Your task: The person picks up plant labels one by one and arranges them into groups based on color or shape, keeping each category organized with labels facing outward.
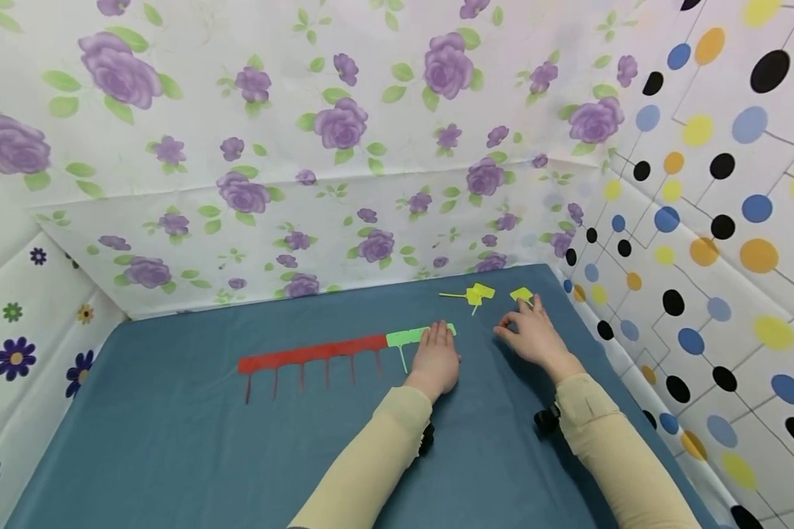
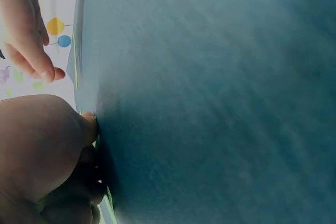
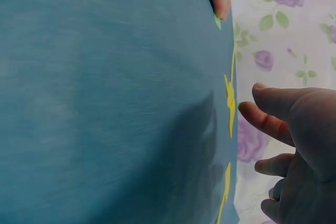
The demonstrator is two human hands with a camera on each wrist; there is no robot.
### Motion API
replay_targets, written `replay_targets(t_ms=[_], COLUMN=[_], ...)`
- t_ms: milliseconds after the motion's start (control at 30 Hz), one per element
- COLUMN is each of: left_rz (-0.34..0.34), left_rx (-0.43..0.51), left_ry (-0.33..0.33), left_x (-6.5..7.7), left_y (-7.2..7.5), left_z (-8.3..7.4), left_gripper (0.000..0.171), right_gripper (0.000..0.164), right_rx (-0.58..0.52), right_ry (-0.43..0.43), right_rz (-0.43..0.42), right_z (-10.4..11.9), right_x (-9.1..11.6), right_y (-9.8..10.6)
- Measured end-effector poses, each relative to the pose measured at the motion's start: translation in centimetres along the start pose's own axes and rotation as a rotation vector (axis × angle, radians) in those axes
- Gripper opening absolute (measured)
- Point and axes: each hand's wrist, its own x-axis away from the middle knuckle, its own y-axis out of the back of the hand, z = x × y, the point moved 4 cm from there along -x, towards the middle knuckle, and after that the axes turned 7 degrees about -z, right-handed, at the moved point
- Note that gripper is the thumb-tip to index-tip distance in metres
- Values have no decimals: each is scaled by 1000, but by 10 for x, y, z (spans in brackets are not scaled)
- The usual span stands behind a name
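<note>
Several red marker cable ties (image 1: 311, 354) lie side by side on the blue cloth, their flat tags forming a row and their thin tails pointing toward me. Green marker cable ties (image 1: 405, 337) continue that row on the right. My left hand (image 1: 434, 361) rests over the green ones with fingers extended, hiding part of them. Farther right, my right hand (image 1: 536, 334) hovers with loosely bent fingers; thumb and index finger are apart in the right wrist view and hold nothing. Just beyond its fingertips lies a yellow marker cable tie (image 1: 521, 294), partly covered. A small yellow pile (image 1: 476, 294) sits to its left.
A blue cloth (image 1: 172, 441) covers the table. Flowered fabric (image 1: 344, 220) rises behind its far edge, and dotted fabric (image 1: 688, 301) stands along the right side. Each wrist wears a black camera; one (image 1: 546, 422) shows by the right sleeve.
</note>
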Motion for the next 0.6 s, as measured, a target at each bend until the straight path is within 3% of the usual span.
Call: replay_targets(t_ms=[267, 600], left_rz=[16, 50], left_rx=[-8, 27], left_ry=[3, 21], left_x=[4, 3], left_y=[3, -2], left_z=[1, 1], left_gripper=[60, 63], right_gripper=[34, 55], right_rx=[27, 106], right_ry=[-70, -135], right_rz=[-5, 84], right_z=[0, 16], right_x=[-42, -79], right_y=[2, -7])
